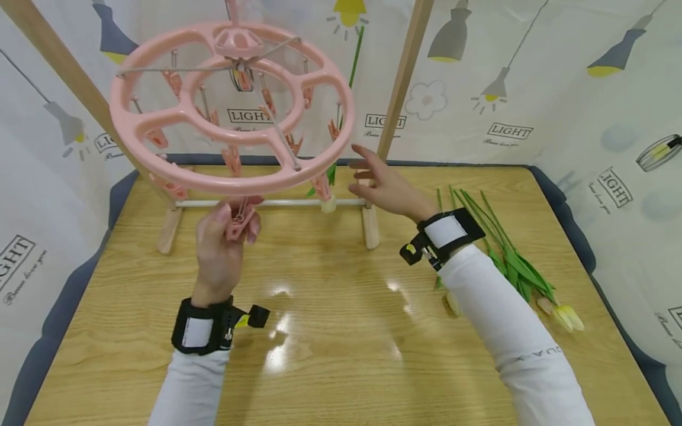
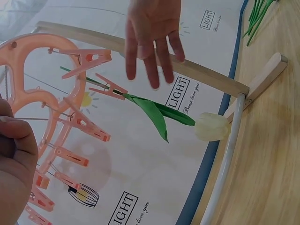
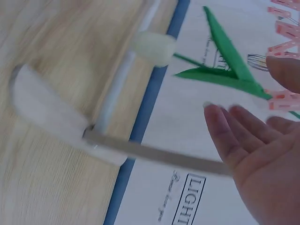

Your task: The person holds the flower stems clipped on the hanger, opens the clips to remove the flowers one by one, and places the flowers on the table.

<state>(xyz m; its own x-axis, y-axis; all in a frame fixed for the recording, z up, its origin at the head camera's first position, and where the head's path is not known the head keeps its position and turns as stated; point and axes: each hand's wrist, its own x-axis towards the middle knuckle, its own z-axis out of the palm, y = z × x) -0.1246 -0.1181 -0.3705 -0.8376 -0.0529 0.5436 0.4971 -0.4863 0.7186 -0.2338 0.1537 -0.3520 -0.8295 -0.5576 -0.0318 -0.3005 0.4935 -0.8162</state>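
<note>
A pink ring-shaped drying hanger point(image 1: 234, 188) hangs over the table, with several pink clothespins dangling from it. My left hand point(image 1: 221, 248) holds one clothespin point(image 1: 240, 226) at the hanger's near side, between thumb and fingers. My right hand point(image 1: 386, 184) is by the hanger's right edge, fingers spread and holding nothing. A white tulip point(image 2: 211, 126) with green leaves hangs flower-down from a clothespin point(image 2: 110, 86). In the right wrist view, the right fingers are close to this tulip's leaves point(image 3: 225, 77).
A wooden stand with posts point(image 1: 407, 71) and a white crossbar point(image 1: 288, 203) supports the hanger. More tulips point(image 1: 514, 263) lie on the table point(image 1: 330, 355) at the right, partly behind my right forearm. A printed cloth point(image 1: 479, 130) encloses the table.
</note>
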